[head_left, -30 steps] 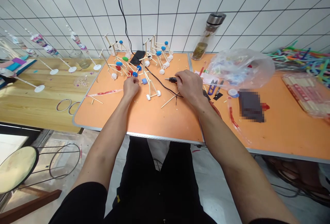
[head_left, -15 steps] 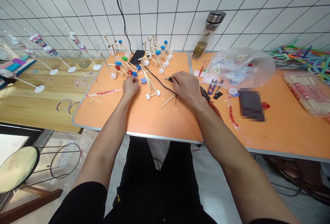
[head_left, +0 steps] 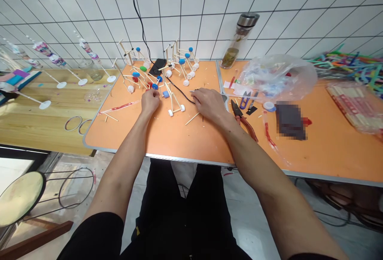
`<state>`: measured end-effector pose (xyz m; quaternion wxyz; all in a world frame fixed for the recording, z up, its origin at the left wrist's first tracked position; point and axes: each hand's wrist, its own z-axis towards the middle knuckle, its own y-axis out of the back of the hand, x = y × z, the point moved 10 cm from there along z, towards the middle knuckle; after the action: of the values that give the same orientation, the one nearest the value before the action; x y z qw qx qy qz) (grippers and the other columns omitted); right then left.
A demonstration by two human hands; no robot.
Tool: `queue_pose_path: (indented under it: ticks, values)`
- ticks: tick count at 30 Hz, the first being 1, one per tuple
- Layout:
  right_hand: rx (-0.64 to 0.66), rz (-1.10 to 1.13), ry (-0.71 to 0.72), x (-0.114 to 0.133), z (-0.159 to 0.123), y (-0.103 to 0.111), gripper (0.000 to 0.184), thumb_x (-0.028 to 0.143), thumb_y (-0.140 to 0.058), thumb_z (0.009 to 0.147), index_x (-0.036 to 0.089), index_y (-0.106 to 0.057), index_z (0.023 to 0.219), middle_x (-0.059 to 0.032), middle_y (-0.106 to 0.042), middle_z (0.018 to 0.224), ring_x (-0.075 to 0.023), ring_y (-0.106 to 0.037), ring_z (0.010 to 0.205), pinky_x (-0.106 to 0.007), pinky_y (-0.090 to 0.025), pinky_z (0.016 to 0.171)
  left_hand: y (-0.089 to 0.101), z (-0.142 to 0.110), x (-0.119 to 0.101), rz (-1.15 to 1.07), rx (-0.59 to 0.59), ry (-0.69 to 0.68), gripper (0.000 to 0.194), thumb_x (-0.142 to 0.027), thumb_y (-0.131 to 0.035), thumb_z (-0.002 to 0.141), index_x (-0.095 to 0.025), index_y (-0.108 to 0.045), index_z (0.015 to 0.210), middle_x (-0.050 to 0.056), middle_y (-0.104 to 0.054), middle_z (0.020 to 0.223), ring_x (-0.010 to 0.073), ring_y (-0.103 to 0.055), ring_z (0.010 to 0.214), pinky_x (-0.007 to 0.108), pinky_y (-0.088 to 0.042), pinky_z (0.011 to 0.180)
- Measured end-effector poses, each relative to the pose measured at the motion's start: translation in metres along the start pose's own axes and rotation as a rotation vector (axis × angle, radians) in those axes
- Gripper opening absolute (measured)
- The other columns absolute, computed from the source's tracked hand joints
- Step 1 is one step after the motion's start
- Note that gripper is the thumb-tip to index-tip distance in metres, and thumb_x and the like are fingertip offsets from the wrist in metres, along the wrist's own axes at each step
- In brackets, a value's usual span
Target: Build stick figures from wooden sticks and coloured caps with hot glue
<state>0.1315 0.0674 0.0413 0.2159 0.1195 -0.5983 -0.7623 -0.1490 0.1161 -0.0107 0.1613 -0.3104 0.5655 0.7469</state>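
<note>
1. The stick cart [head_left: 174, 102] is a small frame of thin pale wooden sticks, tilted up on white wheels; it stands on the orange table [head_left: 149, 132], between the hands and nearer the left one;
2. The left hand [head_left: 150, 102] has its fingers pinched tightly together just beside the blue block [head_left: 165, 94] on the cart; whether they hold anything, I cannot tell;
3. The right hand [head_left: 209, 103] is curled closed around the corded tool [head_left: 193, 91], hiding most of it; only its thin metal tip shows, pointing toward the cart; the black cord [head_left: 181, 92] runs behind the cart;
4. Counted: one cart in front, two white wheels showing; one blue block; one pair of pliers [head_left: 243, 119]; one pair of blue snips [head_left: 243, 99]; one plastic bag [head_left: 277, 77]; one glass bottle [head_left: 237, 42]; one phone [head_left: 158, 67]; the stick models [head_left: 182, 64] behind are too tangled to count.
</note>
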Motion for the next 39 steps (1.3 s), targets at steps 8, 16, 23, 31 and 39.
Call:
queue_pose_path:
  ticks: [8,16,23,31,39]
  values:
    - [-0.011,-0.015,-0.001,0.0009,-0.0007,0.0034,0.038,0.017,-0.051,0.118,0.019,-0.086,0.131,-0.0190,-0.089,0.134,-0.0358,-0.078,0.112,-0.043,-0.038,0.084,-0.0009,0.0003,-0.0017,0.026,0.014,-0.009,0.034,-0.003,-0.060,0.092,-0.021,-0.086,0.106,0.012,-0.092,0.120,0.0309,-0.083,0.120,0.039,-0.058,0.108]
    - [-0.032,0.008,-0.008,-0.0019,-0.0010,0.0026,0.038,0.020,-0.050,0.118,0.019,-0.087,0.130,-0.0199,-0.089,0.133,-0.0376,-0.078,0.113,-0.044,-0.039,0.086,-0.0007,-0.0004,-0.0014,0.027,0.007,-0.013,0.032,-0.005,-0.062,0.093,-0.022,-0.086,0.105,0.011,-0.091,0.120,0.0317,-0.082,0.119,0.041,-0.058,0.108]
    - [-0.030,0.005,-0.006,-0.0020,-0.0016,0.0039,0.039,0.019,-0.051,0.117,0.019,-0.087,0.130,-0.0187,-0.089,0.133,-0.0368,-0.078,0.115,-0.043,-0.039,0.084,-0.0032,-0.0010,-0.0014,-0.018,0.015,-0.017,0.033,-0.002,-0.060,0.092,-0.021,-0.085,0.104,0.011,-0.091,0.121,0.0301,-0.082,0.120,0.039,-0.057,0.108]
    - [-0.036,-0.001,-0.019,-0.0027,-0.0019,0.0038,0.039,0.021,-0.050,0.118,0.019,-0.087,0.130,-0.0190,-0.089,0.134,-0.0372,-0.078,0.112,-0.044,-0.040,0.085,-0.0039,-0.0007,-0.0001,-0.016,0.012,-0.012,0.033,-0.003,-0.061,0.092,-0.021,-0.086,0.105,0.012,-0.091,0.122,0.0317,-0.082,0.120,0.042,-0.057,0.109]
    - [-0.046,0.003,-0.009,0.0001,-0.0022,0.0052,0.038,0.019,-0.051,0.117,0.019,-0.088,0.123,-0.0191,-0.090,0.127,-0.0367,-0.079,0.110,-0.043,-0.041,0.084,-0.0046,-0.0004,-0.0010,-0.014,0.014,-0.024,0.032,-0.002,-0.060,0.094,-0.020,-0.085,0.103,0.014,-0.091,0.121,0.0323,-0.083,0.119,0.042,-0.058,0.106]
